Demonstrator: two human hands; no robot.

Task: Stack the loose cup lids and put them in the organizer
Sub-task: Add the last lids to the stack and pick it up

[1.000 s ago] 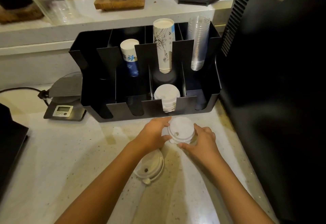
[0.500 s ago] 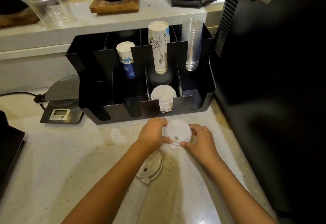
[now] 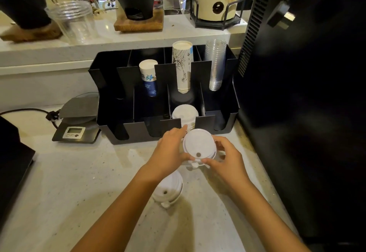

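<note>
A stack of white cup lids (image 3: 199, 146) is gripped from both sides just in front of the black organizer (image 3: 231, 117). My left hand (image 3: 170, 148) holds its left edge and my right hand (image 3: 227, 156) holds its right edge. A second small pile of white lids (image 3: 169, 190) lies on the counter below, partly hidden under my left forearm. Another stack of white lids (image 3: 185, 114) stands in the organizer's front middle compartment.
The organizer holds blue-print paper cups (image 3: 148, 77), tall white paper cups (image 3: 182, 65) and clear plastic cups (image 3: 214, 63). A digital scale (image 3: 76, 127) with a cable sits to its left. A tall black machine (image 3: 307, 93) walls the right side. A raised shelf (image 3: 99, 39) runs behind.
The lid stack in both hands has lifted slightly and moved a little nearer the organizer's front. The lids on the counter have not moved.
</note>
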